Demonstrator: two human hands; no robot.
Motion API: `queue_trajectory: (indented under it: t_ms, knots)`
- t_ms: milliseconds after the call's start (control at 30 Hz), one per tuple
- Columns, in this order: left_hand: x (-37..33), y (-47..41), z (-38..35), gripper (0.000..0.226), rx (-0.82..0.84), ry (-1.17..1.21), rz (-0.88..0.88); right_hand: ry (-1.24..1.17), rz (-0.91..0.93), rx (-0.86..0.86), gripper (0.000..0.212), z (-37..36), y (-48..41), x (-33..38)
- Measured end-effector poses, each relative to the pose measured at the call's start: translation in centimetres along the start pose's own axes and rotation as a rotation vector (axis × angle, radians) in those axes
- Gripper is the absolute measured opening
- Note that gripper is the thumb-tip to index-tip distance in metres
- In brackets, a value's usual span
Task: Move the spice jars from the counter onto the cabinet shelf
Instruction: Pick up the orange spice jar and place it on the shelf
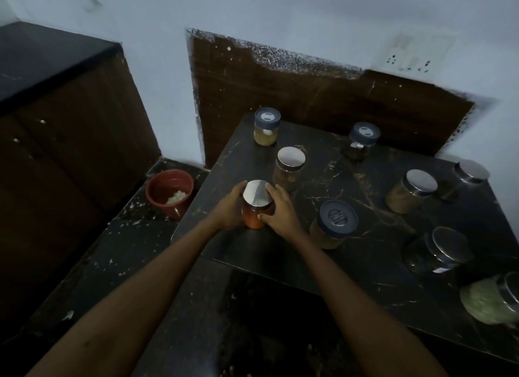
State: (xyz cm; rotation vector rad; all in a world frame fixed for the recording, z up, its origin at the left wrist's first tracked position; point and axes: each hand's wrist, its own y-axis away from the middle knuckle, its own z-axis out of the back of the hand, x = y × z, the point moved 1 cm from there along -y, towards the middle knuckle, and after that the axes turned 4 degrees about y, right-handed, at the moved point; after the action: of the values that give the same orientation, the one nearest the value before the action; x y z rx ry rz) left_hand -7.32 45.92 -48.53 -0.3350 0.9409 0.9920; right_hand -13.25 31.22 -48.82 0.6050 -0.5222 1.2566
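An orange spice jar (253, 218) with a steel lid stands near the front left corner of the black stone shelf (365, 264). My left hand (229, 209) cups its left side and my right hand (279, 211) wraps its right side; both touch it. Just behind stands a brown-powder jar (289, 168) with a steel lid. A blue-lidded jar of pale contents (266, 126) stands at the back left, another blue-lidded jar (362, 140) at the back. A large blue-lidded jar (332, 225) is right of my hands.
Several more steel-lidded jars stand along the right: a tan one (411, 191), a dark one (438, 250), one at the far right (469, 177), a green one (491, 300). A red pot (168, 192) sits on the lower counter at left. A dark cabinet (56, 109) rises on the left.
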Motion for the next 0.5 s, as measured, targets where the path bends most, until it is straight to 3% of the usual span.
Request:
queue_trajectory:
  t_ms: [133,333,500]
  knots:
    - [0.4,-0.2,-1.2,0.105,-0.060,0.076,-0.012,-0.100,-0.001,-0.070,0.077,-0.4,-0.4,0.4]
    - [-1.1,-0.1,-0.4,0.103,-0.113,0.242,-0.056,-0.042,0.008,-0.189,0.077,1.7,0.1,0.9]
    - [-4.8,0.3,2.2,0.089,-0.101,0.411,-0.173,0.058,0.135,-0.328,0.071,6.0,0.8,4.0]
